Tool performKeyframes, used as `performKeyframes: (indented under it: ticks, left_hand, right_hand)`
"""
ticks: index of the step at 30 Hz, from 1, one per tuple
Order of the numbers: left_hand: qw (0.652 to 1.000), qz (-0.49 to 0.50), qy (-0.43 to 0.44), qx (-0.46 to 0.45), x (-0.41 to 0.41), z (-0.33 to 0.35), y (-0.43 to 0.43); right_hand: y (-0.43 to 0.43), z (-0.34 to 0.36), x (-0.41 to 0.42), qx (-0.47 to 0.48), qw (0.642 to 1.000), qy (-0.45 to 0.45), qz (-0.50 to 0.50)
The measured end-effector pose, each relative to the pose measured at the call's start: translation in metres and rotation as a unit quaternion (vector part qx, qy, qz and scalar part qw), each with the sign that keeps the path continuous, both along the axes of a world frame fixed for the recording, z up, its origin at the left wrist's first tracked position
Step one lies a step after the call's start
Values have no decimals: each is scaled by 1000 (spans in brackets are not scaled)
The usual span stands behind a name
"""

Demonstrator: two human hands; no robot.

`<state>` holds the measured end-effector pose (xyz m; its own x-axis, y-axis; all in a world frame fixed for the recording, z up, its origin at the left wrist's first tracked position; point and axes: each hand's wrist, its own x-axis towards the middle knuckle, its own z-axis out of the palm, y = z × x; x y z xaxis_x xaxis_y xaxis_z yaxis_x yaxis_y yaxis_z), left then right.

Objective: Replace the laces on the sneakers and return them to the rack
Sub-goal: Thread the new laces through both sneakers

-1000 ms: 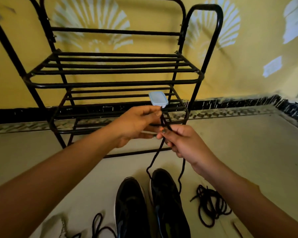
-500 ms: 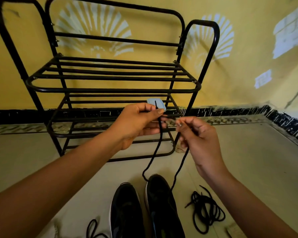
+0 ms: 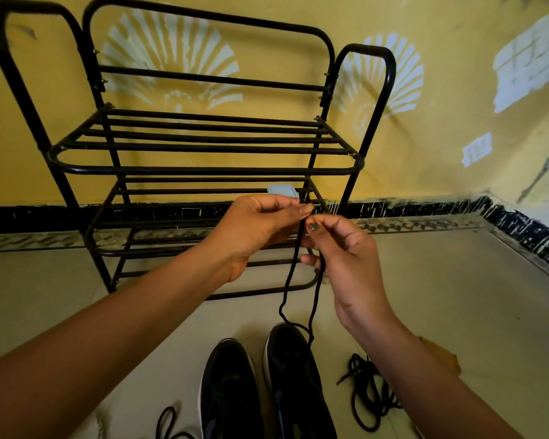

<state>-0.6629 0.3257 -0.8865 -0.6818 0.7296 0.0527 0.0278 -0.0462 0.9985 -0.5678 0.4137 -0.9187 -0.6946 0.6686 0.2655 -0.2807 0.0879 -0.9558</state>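
My L hand (image 3: pixel 260 231) & R hand (image 3: pixel 349 261) pinch the lace (image 3: pixel 289 282) ends; I think lacing is at start, sneakers (image 3: pixel 293 378) not yet on rack (image 3: pixel 203 168).

Both bare forearms reach forward, the hands meeting at centre. The left hand (image 3: pixel 254 231) pinches the lace (image 3: pixel 288 280) between thumb and forefinger. The right hand (image 3: pixel 349 261), just beside it, pinches it too, its fingers (image 3: pixel 330 224) curled.
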Motion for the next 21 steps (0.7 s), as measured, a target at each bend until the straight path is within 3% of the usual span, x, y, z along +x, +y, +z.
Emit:
performKeyframes:
  ticks: [6, 11, 14, 18, 21]
  left_hand:
    - [1000, 8, 14, 6, -2, 14, 1]
    - [999, 1, -5, 34, 3, 31, -5]
    - [999, 1, -12, 39, 7, 33, -9]
    - [998, -1, -19, 55, 12, 35, -11]
    - [995, -7, -41, 88, 16, 34, -10]
  right_hand:
    - [3, -15, 3, 45, 998, -28, 38]
    - [18, -109, 26, 183, 955, -228, -41]
    - [21, -167, 48, 198, 918, -343, -22]
    - [19, -209, 59, 197, 884, -422, 44]
    - [15, -226, 64, 189, 879, -431, 80]
